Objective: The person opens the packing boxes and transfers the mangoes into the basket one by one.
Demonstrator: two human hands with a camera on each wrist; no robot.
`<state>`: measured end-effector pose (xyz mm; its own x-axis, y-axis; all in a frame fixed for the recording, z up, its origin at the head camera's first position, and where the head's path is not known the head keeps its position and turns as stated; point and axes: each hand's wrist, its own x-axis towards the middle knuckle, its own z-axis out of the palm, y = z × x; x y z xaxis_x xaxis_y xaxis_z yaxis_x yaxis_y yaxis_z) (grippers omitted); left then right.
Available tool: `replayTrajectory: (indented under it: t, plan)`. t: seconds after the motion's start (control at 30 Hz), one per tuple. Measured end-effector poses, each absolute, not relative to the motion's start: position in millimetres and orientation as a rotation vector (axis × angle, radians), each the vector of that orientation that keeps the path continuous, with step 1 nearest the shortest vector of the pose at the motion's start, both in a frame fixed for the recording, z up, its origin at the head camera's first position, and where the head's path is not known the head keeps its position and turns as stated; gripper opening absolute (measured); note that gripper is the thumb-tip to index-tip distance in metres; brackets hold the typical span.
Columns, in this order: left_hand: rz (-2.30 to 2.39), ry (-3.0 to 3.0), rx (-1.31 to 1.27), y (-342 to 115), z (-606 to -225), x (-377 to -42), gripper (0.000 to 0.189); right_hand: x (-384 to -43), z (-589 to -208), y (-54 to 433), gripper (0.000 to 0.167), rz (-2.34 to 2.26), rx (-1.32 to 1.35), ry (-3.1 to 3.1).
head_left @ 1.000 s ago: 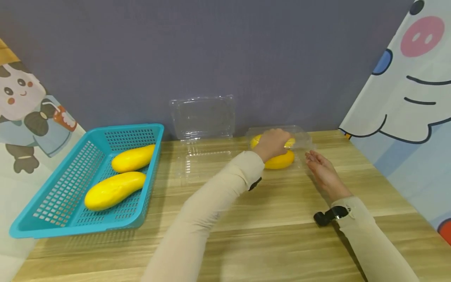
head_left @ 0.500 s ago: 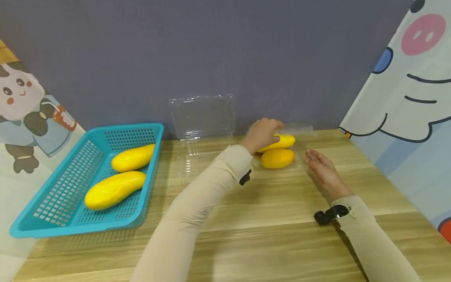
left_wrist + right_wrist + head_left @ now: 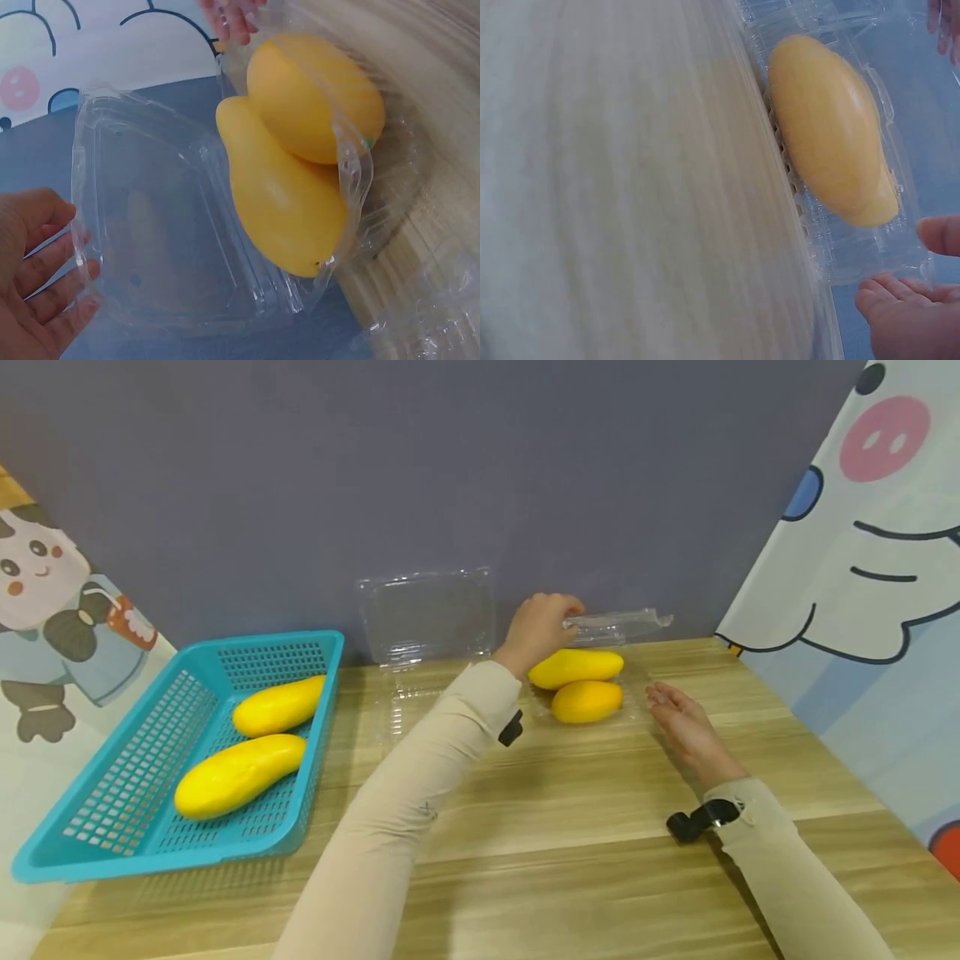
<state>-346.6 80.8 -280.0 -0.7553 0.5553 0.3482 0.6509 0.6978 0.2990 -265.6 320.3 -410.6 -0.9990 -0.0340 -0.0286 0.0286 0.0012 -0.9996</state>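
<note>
Two yellow mangoes, a longer rear mango (image 3: pixel 576 668) and a rounder front mango (image 3: pixel 587 702), lie in the base of a clear plastic clamshell box. Its raised lid (image 3: pixel 157 217) stands at the back of the base. At the lid's outer edge, my left hand (image 3: pixel 542 631) pinches the plastic between thumb and fingers. My right hand (image 3: pixel 692 731) rests beside the box's right end, palm turned inward. Its thumb and nearly straight fingers stand apart in the right wrist view, fingertips right at the box's edge (image 3: pixel 911 276).
A turquoise basket (image 3: pixel 318 752) at the left holds two more mangoes (image 3: pixel 238 777). Between it and the mango box stands another clear clamshell box (image 3: pixel 427 618) with its lid up. A grey wall panel (image 3: pixel 420 468) rises behind the wooden table (image 3: pixel 570 860).
My left hand has moved back and left from over the mangoes, and the clamshell lid has swung up and back, uncovering both. My right hand has stayed almost still.
</note>
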Motion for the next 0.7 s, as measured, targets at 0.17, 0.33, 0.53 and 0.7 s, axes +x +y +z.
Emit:
replayTrajectory:
  t: [0.17,0.33,0.53,0.7]
  plan:
    - [-0.536,-2.585,-0.905,75.4,-281.9,-355.0,0.024,-266.2,-410.5,319.9,0.064,-2.182,-0.008,2.202]
    - [-0.638,-2.540,-0.848,70.0,-283.2,-363.2,0.021,-266.2,-410.2,319.8,0.063,-2.189,-0.017,2.204]
    - [-0.651,-2.513,-0.788,68.1,-281.2,-372.3,0.022,-265.7,-410.6,319.1,0.063,-2.226,0.009,2.177]
    - [-0.651,-2.468,-0.681,64.4,-284.2,-378.7,0.023,-266.3,-411.9,319.1,0.064,-2.232,0.019,2.175]
